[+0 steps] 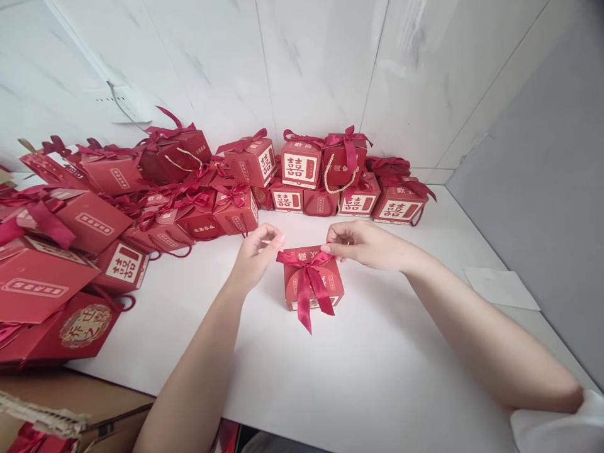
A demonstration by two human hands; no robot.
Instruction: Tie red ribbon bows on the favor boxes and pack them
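A small red gift box [291, 286] with gold-toned characters stands on the white table in front of me. Across its top a dark red satin ribbon [309, 277] is tied in a bow, two tails hanging down the near side. My right hand [352, 242] pinches the bow's right end between thumb and fingers. Just off the bow's left end, my left hand [257, 255] hovers with loosely curled fingers; I see no ribbon between its thumb and forefinger. Both hands are above the tabletop, one on each side of the box.
Similar red boxes [299, 167] with ribbons line the wall, some stacked. More boxes [44, 283] pile up at the left. A white sheet [503, 288] lies at the right by a grey panel [542, 157]. An open cardboard carton [101, 402] is at the lower left.
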